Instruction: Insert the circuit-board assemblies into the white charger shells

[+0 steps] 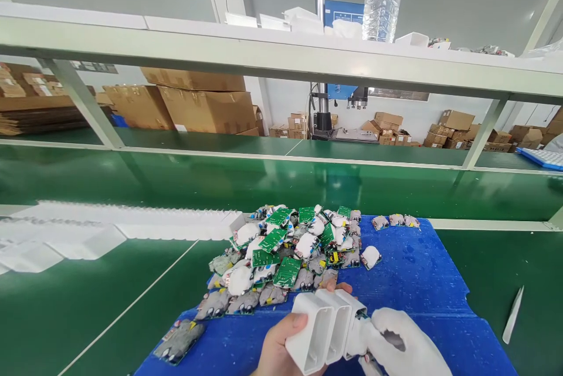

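Left hand (280,342) closed round white housings (304,324), gloved right hand (407,335) half-curled, hold on board (362,316) hidden

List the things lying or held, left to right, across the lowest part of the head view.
Lone grey-coated board → white cases gripped by the left hand → gloved right hand → pale pointed tool.
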Available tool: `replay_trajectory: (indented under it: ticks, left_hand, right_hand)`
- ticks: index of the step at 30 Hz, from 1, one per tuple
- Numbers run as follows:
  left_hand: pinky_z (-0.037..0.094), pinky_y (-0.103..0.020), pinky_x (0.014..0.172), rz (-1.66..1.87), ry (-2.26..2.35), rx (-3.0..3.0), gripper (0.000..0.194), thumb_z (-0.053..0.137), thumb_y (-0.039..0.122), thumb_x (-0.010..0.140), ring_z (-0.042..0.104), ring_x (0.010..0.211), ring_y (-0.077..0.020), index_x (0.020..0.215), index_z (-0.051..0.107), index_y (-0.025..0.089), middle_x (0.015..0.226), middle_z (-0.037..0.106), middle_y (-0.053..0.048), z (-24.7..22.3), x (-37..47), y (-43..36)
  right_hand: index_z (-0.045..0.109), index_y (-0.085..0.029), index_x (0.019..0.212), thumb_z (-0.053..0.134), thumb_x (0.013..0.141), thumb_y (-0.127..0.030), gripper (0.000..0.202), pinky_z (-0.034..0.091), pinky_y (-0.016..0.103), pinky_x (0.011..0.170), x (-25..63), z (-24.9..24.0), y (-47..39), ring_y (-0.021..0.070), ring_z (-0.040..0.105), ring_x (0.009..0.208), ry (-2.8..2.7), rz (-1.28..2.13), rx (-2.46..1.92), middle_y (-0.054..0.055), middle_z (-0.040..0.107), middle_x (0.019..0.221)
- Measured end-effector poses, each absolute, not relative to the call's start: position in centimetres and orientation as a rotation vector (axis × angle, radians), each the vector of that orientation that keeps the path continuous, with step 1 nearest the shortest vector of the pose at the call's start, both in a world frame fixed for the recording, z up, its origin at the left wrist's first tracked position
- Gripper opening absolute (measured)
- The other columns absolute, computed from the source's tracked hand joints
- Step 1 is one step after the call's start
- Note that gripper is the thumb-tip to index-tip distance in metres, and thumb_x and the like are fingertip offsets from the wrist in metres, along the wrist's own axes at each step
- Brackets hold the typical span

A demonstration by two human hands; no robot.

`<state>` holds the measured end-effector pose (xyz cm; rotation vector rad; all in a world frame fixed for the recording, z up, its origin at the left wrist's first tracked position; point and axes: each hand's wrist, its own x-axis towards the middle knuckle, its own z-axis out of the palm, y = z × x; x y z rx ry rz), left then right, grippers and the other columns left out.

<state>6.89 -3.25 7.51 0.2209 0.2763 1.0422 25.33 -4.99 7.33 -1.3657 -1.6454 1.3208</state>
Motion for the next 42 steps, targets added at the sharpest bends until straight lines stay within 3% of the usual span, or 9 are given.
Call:
replay_trajectory:
  ticks: [2, 5, 10, 14, 19, 23, 36, 39, 42]
  left_hand:
    - [0.042, -0.035, 0.085, 1.020, 0.289, 0.201, 0.040, 0.073, 0.030, 0.052, 0.060, 0.093, -0.0244, 0.090, 0.071, 0.018, 0.099, 0.070, -0.007, 7.4, 6.9, -3.3]
    - [0.041, -0.037, 0.085, 0.932, 0.307, 0.168, 0.036, 0.071, 0.036, 0.055, 0.062, 0.087, -0.0259, 0.084, 0.073, 0.016, 0.091, 0.072, -0.008, 7.8, 7.1, -3.4]
    - [0.039, -0.034, 0.088, 0.886, 0.358, 0.041, 0.029, 0.068, 0.033, 0.059, 0.062, 0.082, -0.0248, 0.078, 0.072, 0.011, 0.078, 0.073, -0.006, 8.2, 7.5, -3.5]
    - [0.039, -0.034, 0.087, 0.889, 0.429, -0.025, 0.025, 0.063, 0.031, 0.066, 0.062, 0.078, -0.0232, 0.075, 0.071, 0.009, 0.075, 0.072, -0.006, 8.3, 7.8, -3.8]
    - [0.040, -0.035, 0.085, 0.899, 0.433, -0.035, 0.028, 0.055, 0.033, 0.072, 0.062, 0.074, -0.0223, 0.070, 0.068, 0.009, 0.073, 0.070, -0.009, 8.8, 7.8, -3.9]
    - [0.041, -0.035, 0.084, 0.888, 0.447, -0.079, 0.033, 0.054, 0.035, 0.073, 0.062, 0.074, -0.0231, 0.076, 0.069, 0.007, 0.073, 0.070, -0.010, 8.7, 7.6, -3.9]
    - [0.039, -0.035, 0.088, 0.904, 0.414, 0.032, 0.029, 0.053, 0.035, 0.075, 0.063, 0.077, -0.0228, 0.074, 0.068, 0.010, 0.074, 0.070, -0.008, 8.7, 7.9, -3.6]
    - [0.040, -0.036, 0.086, 0.897, 0.406, 0.019, 0.036, 0.048, 0.040, 0.079, 0.063, 0.077, -0.0232, 0.074, 0.067, 0.010, 0.074, 0.069, -0.009, 8.8, 7.8, -3.6]
    - [0.042, -0.038, 0.084, 0.864, 0.388, -0.012, 0.043, 0.043, 0.045, 0.082, 0.063, 0.077, -0.0246, 0.078, 0.068, 0.009, 0.074, 0.068, -0.011, 8.7, 7.6, -3.6]
  right_hand:
    - [0.066, -0.025, 0.082, 0.066, 0.073, -0.029, 0.009, 0.052, 0.019, 0.072, 26.0, 8.1, -4.6, 0.0151, 0.062, 0.079, -1.753, 1.242, -1.229, 0.001, 0.064, 0.083]
    - [0.063, -0.028, 0.107, 0.081, 0.056, -0.029, 0.054, 0.048, 0.028, 0.088, 26.2, 9.1, -4.1, 0.0212, 0.057, 0.097, -1.743, 1.211, -1.090, 0.003, 0.059, 0.108]
    - [0.064, -0.022, 0.108, 0.077, 0.060, -0.050, 0.057, 0.048, 0.035, 0.088, 25.5, 9.0, -3.3, 0.0239, 0.057, 0.101, -1.688, 1.468, -0.969, 0.006, 0.059, 0.107]
    - [0.061, -0.024, 0.116, 0.081, 0.051, -0.052, 0.074, 0.029, 0.039, 0.105, 25.9, 7.9, -2.3, 0.0290, 0.034, 0.128, -1.661, 1.697, -0.634, 0.010, 0.043, 0.133]
    - [0.054, -0.023, 0.124, 0.079, 0.054, -0.028, 0.075, 0.034, 0.039, 0.101, 25.8, 8.7, -1.8, 0.0283, 0.038, 0.125, -1.807, 1.688, -0.480, 0.012, 0.043, 0.131]
    - [0.061, -0.014, 0.108, 0.074, 0.054, -0.017, 0.055, 0.043, 0.031, 0.089, 24.8, 10.9, -2.5, 0.0207, 0.054, 0.097, -1.932, 1.516, -0.703, 0.007, 0.054, 0.101]
    - [0.064, -0.020, 0.093, 0.068, 0.065, -0.016, 0.029, 0.044, 0.022, 0.074, 24.3, 9.9, -3.2, 0.0135, 0.052, 0.081, -1.892, 1.323, -0.885, 0.000, 0.053, 0.091]
    - [0.059, -0.023, 0.111, 0.058, 0.081, -0.030, 0.031, 0.045, 0.029, 0.089, 25.8, 9.4, -3.7, 0.0179, 0.054, 0.098, -1.905, 1.261, -0.943, 0.005, 0.055, 0.111]
    - [0.045, -0.031, 0.129, 0.039, 0.093, -0.038, 0.038, 0.033, 0.036, 0.105, 27.4, 8.0, -4.2, 0.0187, 0.041, 0.123, -1.870, 1.166, -1.108, 0.005, 0.042, 0.135]
